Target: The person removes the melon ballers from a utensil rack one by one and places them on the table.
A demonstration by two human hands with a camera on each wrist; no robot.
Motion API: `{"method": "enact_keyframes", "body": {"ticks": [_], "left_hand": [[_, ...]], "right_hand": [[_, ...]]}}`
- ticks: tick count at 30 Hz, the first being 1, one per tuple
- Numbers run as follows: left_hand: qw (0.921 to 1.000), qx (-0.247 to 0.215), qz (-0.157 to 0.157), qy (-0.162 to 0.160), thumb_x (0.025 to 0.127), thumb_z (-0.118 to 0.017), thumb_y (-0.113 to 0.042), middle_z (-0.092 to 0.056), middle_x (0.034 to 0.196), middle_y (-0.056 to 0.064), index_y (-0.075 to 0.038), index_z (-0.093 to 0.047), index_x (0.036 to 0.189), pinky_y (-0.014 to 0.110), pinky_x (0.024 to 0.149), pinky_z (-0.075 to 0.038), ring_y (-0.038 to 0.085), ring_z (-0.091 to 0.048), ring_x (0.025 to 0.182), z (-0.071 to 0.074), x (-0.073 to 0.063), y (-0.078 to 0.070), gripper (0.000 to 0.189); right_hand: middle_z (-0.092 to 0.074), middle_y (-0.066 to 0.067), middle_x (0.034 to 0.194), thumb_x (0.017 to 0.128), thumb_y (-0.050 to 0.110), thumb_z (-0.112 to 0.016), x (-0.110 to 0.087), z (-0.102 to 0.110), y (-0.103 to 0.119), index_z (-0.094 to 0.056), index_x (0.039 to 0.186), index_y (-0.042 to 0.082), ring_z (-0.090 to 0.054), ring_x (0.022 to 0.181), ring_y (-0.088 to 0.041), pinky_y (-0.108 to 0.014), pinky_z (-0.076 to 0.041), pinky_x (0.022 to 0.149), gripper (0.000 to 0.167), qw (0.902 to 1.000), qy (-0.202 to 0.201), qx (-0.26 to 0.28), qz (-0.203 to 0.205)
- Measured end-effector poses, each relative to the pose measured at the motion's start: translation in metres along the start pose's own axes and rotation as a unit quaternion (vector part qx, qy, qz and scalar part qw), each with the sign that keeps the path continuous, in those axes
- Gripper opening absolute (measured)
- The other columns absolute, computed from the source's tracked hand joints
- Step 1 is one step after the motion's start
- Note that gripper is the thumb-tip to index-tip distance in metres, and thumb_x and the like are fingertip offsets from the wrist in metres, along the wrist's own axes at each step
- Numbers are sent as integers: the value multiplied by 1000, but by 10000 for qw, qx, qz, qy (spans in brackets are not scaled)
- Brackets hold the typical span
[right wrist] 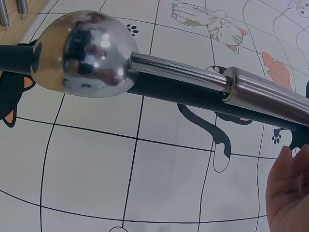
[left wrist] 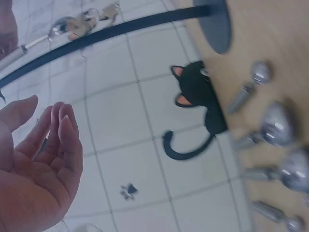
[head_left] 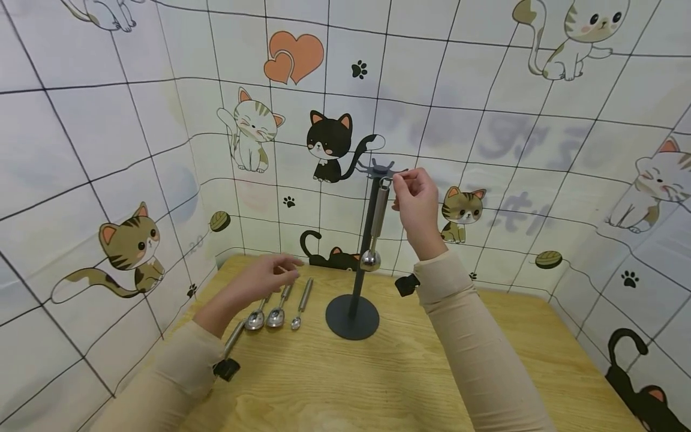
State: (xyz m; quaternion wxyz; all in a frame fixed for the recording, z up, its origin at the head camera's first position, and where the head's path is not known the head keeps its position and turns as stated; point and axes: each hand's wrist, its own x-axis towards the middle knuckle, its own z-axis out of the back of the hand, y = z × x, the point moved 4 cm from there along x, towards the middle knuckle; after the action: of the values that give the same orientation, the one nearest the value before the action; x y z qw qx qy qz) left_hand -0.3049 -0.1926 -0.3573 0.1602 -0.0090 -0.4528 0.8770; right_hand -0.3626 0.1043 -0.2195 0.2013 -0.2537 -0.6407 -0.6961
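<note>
A shiny metal scoop [head_left: 379, 216] with a round bowl and thick handle hangs bowl-down beside the dark stand [head_left: 352, 309]. Near the hooks [head_left: 381, 170] at its top, my right hand [head_left: 418, 201] pinches the scoop's ring end between thumb and forefinger. The right wrist view shows the scoop's bowl [right wrist: 87, 53] large and close, along the pole; the ring lies outside that frame. My left hand [head_left: 261, 279] hovers over the handles of the metal scoops [head_left: 276, 317] on the table, fingers relaxed and holding nothing. Its fingers [left wrist: 67, 145] bend loosely in the left wrist view.
A small scoop [head_left: 296, 323] lies nearest the stand's round base, and another [head_left: 234, 339] sits partly behind the left sleeve. The wooden table [head_left: 324, 384] meets a cat-patterned wall covering [head_left: 345, 78] at the back and sides.
</note>
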Motion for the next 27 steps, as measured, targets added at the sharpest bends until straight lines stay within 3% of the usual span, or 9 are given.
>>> {"method": "enact_keyframes", "body": {"ticks": [5,11,17,21,27], "left_hand": [[9985,-37,-440,-327,102,-63,-24,-71,109,5,-15,-63,136,36,76,-59,19,-66,90,-9,24,-48,35],[9931,-325,-845,-746,101,-66,-24,-73,113,5,-15,-64,134,36,77,-60,19,-71,100,-24,52,-86,34],[9865,-290,-1068,-1210,98,-71,-27,-73,111,2,-14,-65,132,42,87,-58,19,-69,105,-32,69,-113,37],[9841,-289,-1153,-1319,97,-72,-31,-73,113,3,-13,-63,136,44,95,-54,20,-68,109,-37,78,-127,44],[9835,-405,-1083,-1391,96,-74,-31,-72,115,2,-11,-65,133,39,91,-57,19,-69,108,-45,91,-140,44]], "right_hand": [[-56,0,81,104,27,-61,0,-1,1,-61,106,10,-51,67,-18,-28,-54,67,17,10000,-19,-3,-32],[-56,0,81,104,27,-61,-1,1,-1,-60,109,5,-50,67,-17,-29,-53,67,23,10000,23,25,-20],[-56,-1,83,104,27,-61,-1,-1,0,-59,111,3,-50,68,-20,-33,-53,69,25,9999,87,33,58],[-56,0,83,104,27,-61,-1,-1,-1,-60,109,5,-50,67,-22,-34,-54,70,22,9999,46,74,77],[-56,0,83,104,28,-60,-1,-1,-2,-60,110,6,-51,65,-19,-31,-53,69,23,9999,31,99,106]]}}
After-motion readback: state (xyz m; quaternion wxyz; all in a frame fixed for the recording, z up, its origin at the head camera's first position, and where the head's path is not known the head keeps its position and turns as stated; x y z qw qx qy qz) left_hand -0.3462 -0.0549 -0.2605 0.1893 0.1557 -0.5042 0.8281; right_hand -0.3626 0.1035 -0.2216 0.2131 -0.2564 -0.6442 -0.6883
